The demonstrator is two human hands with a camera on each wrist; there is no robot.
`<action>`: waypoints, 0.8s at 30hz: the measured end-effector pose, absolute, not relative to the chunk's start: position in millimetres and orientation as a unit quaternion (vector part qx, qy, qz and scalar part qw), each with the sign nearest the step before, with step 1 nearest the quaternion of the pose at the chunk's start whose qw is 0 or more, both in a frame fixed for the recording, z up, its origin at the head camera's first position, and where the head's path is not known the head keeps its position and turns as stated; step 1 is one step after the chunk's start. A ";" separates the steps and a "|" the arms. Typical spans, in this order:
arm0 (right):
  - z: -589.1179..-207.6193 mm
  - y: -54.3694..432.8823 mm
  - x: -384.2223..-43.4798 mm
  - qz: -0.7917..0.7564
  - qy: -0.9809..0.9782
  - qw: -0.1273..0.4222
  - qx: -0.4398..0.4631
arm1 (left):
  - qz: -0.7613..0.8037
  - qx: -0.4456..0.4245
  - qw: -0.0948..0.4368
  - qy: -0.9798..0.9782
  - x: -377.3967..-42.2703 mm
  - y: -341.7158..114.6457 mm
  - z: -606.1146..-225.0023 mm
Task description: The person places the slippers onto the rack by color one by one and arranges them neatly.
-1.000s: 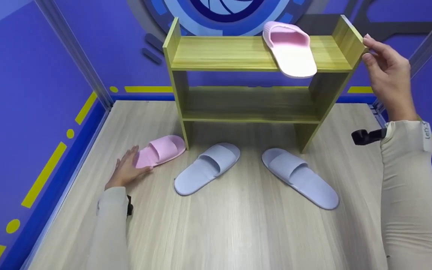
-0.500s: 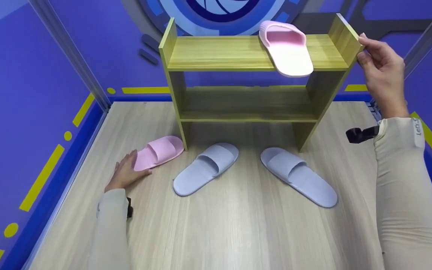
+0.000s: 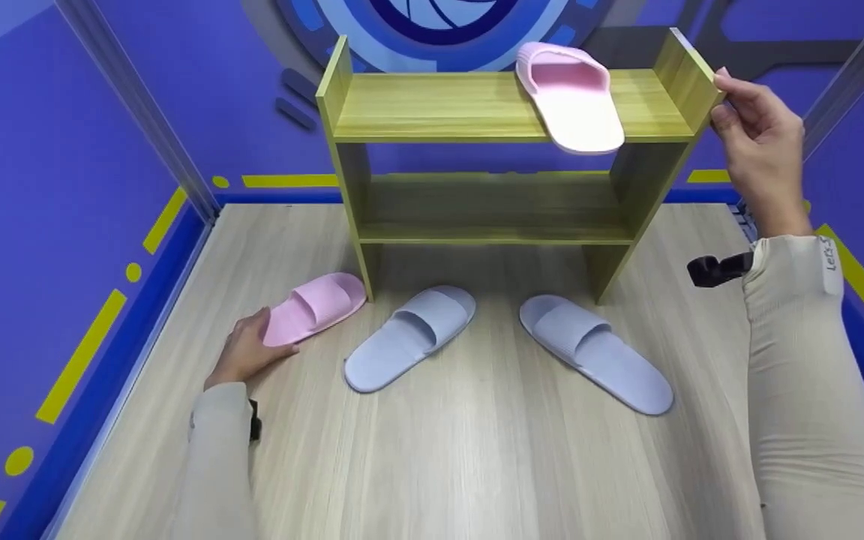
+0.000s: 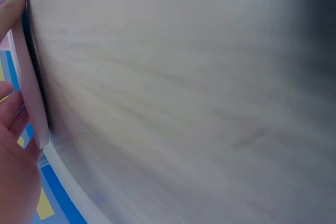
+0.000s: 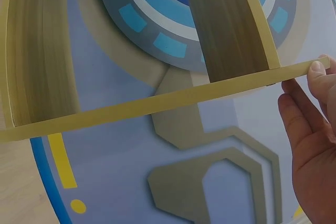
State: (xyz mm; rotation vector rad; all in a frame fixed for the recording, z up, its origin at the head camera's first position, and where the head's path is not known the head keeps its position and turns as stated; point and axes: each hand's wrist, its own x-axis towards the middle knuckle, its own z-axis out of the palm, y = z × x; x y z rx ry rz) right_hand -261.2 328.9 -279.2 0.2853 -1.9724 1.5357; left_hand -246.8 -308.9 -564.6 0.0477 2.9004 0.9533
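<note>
Left grip low on slipper — right grip raised, pinching rack

Both arms stretch forward, left hand low, right hand raised, pinching.

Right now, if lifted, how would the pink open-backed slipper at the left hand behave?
The pink open-backed slipper looks light: thin sole, single strap. It's probably springy rather than floppy, since the strap arches unsupported. Rolling seems unlikely, given the flat sole.
</note>
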 end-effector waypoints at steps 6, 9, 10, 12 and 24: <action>-280.0 328.7 -261.8 0.584 -0.746 0.303 0.100 | 0.327 0.028 0.035 0.944 -244.2 -310.7 -565.9; -279.8 328.3 -262.1 0.598 -0.736 0.300 0.103 | 0.339 0.026 0.035 0.940 -243.9 -312.1 -565.8; -279.8 328.2 -262.1 0.604 -0.731 0.299 0.105 | 0.343 0.026 0.034 0.938 -243.8 -312.4 -565.5; -279.8 328.2 -262.1 0.615 -0.722 0.298 0.109 | 0.348 0.027 0.033 0.937 -244.0 -313.6 -565.4; -282.2 332.9 -265.0 0.621 -0.718 0.295 0.111 | 0.349 0.036 0.031 0.936 -239.4 -318.5 -557.2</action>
